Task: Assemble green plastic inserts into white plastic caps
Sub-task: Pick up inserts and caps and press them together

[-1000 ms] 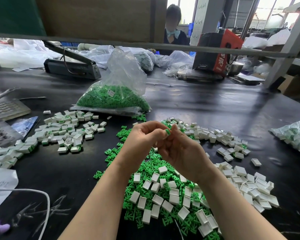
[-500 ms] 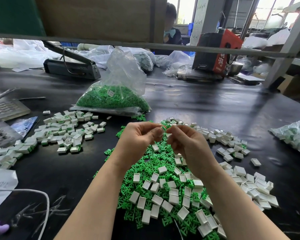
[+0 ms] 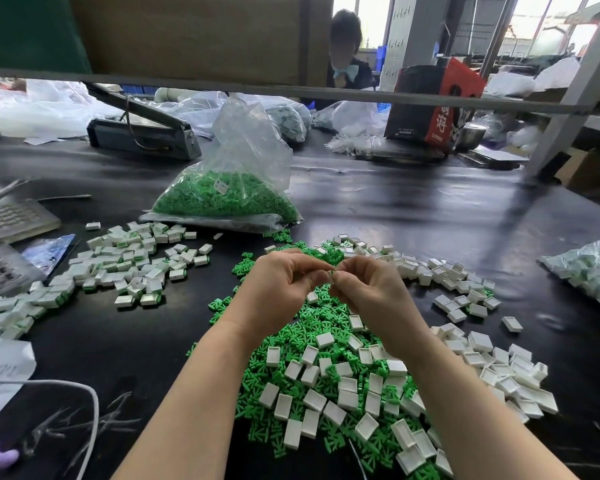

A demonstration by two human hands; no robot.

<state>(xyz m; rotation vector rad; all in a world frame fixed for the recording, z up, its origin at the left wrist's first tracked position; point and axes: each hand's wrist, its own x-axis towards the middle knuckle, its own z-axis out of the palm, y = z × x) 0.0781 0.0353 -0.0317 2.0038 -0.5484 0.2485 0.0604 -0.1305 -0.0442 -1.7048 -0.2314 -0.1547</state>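
My left hand (image 3: 284,285) and my right hand (image 3: 368,289) meet fingertip to fingertip above the black table, pinching a small part (image 3: 332,273) between them. Only a sliver of green and white shows at the fingertips; the rest is hidden. Beneath my hands lies a heap of loose green inserts (image 3: 291,344) mixed with empty white caps (image 3: 347,398). More white caps (image 3: 440,275) spread to the right. A pile of assembled caps (image 3: 129,265) lies at the left.
A clear bag of green inserts (image 3: 229,199) stands behind the heap. Another bag of parts (image 3: 589,271) lies at the right edge. A keyboard (image 3: 11,216), a heat sealer (image 3: 142,133) and a white cable (image 3: 84,403) are at the left. A person sits across the table.
My hands have drifted apart a little and lifted slightly, fingertips still together on the small part. The person across the table has shifted.
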